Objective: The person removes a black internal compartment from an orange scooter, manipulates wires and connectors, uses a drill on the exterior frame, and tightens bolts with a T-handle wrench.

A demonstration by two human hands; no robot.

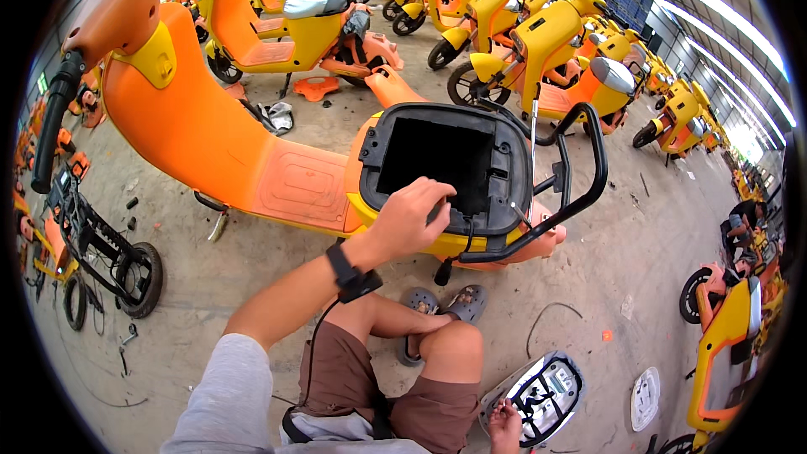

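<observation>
My left hand is over the near rim of the open storage box on an orange and yellow scooter. Its fingers are loosely curled, with a gap between thumb and forefinger, and nothing shows in them. A cable with a black end hangs from the rim beside it. Low on my right side, my right hand has its fingers bent together beside an upturned scooter seat on the floor. Whatever those fingers pinch is too small to make out.
A black tubular rack sticks out behind the storage box. A stripped black frame with a wheel lies at left. One white oval part lies at right, near another yellow scooter. Rows of scooters fill the back.
</observation>
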